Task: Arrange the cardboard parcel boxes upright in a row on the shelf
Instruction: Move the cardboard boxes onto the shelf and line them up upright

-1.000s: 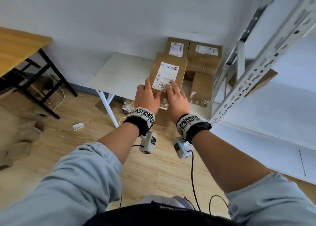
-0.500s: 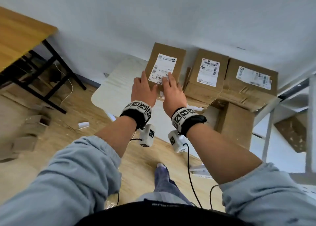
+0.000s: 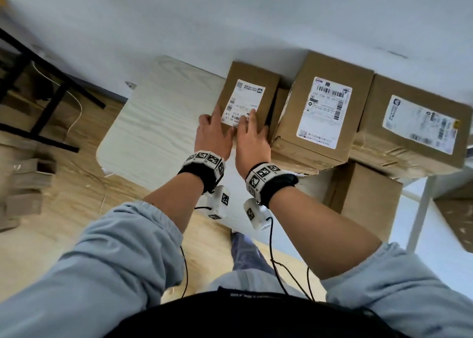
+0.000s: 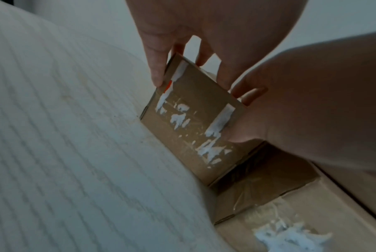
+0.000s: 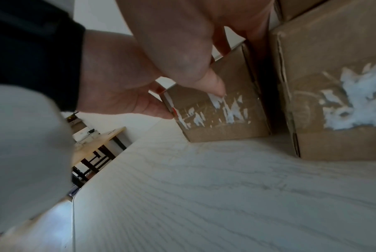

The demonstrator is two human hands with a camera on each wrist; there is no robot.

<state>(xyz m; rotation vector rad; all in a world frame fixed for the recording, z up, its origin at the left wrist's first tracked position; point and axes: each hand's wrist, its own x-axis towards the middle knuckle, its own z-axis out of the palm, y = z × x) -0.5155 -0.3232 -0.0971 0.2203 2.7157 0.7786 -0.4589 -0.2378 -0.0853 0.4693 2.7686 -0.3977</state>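
A small cardboard box (image 3: 249, 81) with a white label stands on the pale wood-grain shelf (image 3: 153, 132), at the left end of a row. A larger labelled box (image 3: 323, 112) is just to its right, then a wide taped box (image 3: 414, 132). My left hand (image 3: 213, 130) holds the small box's left side and my right hand (image 3: 252, 132) its right side, fingers over the top. In the right wrist view my right hand (image 5: 193, 64) presses its thumb on the box's front face (image 5: 221, 122), which rests on the shelf (image 5: 204, 196); my left hand (image 5: 128, 92) pinches the left edge.
The white wall (image 3: 230, 17) is directly behind the row. Another cardboard box (image 3: 366, 196) sits lower, under the shelf's right part, beside a white upright (image 3: 419, 209). A black-legged desk (image 3: 51, 102) and cardboard scraps (image 3: 23, 184) are on the floor to the left.
Both hands carried the small box from the shelf's front toward the wall and set it down left of the larger labelled box. The head camera moved closer and turned right.
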